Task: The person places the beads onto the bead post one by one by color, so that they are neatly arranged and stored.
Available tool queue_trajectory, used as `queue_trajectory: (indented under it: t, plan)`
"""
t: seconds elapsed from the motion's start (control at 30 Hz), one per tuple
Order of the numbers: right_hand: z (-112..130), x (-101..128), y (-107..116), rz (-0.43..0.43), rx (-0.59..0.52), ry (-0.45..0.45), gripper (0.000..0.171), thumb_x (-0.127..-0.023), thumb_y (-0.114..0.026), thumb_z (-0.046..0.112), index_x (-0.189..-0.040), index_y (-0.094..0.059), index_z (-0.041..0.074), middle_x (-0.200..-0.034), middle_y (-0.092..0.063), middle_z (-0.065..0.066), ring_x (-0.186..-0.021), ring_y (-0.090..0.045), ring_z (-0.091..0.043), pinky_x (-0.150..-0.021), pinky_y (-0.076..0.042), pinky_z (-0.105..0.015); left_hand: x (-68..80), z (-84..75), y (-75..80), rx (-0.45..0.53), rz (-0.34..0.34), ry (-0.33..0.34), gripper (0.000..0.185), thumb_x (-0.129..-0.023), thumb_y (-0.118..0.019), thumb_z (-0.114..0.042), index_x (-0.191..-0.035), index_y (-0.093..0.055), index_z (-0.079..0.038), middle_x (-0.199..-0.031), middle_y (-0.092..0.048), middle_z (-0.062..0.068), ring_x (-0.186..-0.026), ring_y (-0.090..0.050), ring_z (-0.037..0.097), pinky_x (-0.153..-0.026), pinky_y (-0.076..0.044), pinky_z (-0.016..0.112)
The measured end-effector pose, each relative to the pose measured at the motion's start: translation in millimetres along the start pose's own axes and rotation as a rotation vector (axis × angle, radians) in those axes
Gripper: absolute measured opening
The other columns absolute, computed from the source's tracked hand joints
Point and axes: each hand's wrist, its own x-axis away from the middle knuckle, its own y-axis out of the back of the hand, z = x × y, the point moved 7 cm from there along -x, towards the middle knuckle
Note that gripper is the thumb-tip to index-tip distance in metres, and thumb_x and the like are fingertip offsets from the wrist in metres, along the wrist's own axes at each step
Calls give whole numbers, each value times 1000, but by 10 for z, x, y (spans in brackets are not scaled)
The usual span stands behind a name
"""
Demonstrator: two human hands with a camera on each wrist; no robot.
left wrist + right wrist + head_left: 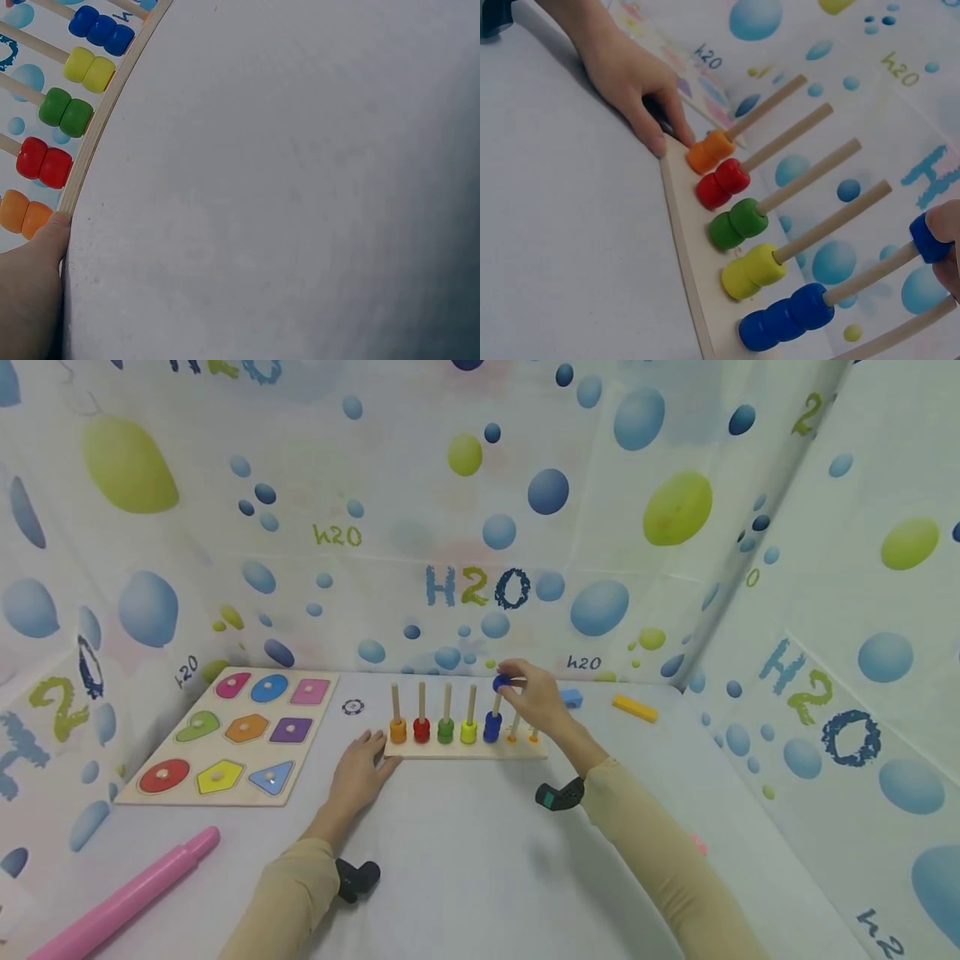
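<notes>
A blue bead [501,682] sits at the top of the fifth peg [870,275], pinched by the right hand [534,693]. The left hand [358,770], fingers straight, presses the rack [465,750] at its left end. Blue beads [784,318] lie stacked below.

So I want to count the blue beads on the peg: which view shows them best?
The right wrist view: three blue beads sit at the peg's base, a fourth blue bead at its tip in the right hand. The head view shows them small. The left wrist view shows only the stacked three, at the edge.
</notes>
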Motion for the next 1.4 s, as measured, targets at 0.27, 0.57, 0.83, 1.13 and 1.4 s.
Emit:
queue_trajectory:
  t: [0.27,0.57,0.83,1.13,1.4]
  plan:
    - [9,56,85,-28,-9,-6,32,-86,-66,1,-117,-58,1,-111,-65,-11,-105,-61,-21,-89,-51,-24,-2,-9,14,-3,0,-16,59,-91,-63,-32,-135,-47,5,-139,-43,25,-131,-33,45,-107,-26,58]
    - [-105,310,349,-85,-42,15,28,-85,-67,1,-112,-61,-1,-105,-67,-10,-99,-63,-20,-84,-54,-26,-7,16,32,-5,2,-27,60,-91,-63,-32,-135,-46,5,-138,-44,25,-131,-33,45,-108,-25,57]
    - [-408,728,431,-90,-82,-41,26,-84,-68,-1,-110,-61,-3,-102,-67,-12,-96,-64,-24,-82,-55,-30,-32,72,45,-22,2,-27,60,-92,-62,-32,-135,-45,7,-139,-43,26,-131,-32,45,-107,-26,58]
    - [-771,1272,379,-44,-72,-204,27,-85,-67,0,-111,-61,-3,-103,-68,-11,-97,-64,-25,-83,-55,-34,-20,107,41,-17,27,-12,61,-93,-60,-32,-136,-43,6,-140,-41,25,-132,-30,45,-108,-25,57]
    - [-861,1465,407,-61,-63,-224,25,-84,-67,-2,-109,-61,-5,-100,-69,-14,-94,-65,-29,-81,-56,-36,-27,102,44,-7,14,-25,60,-92,-61,-32,-136,-44,7,-139,-42,26,-132,-31,45,-108,-25,57]
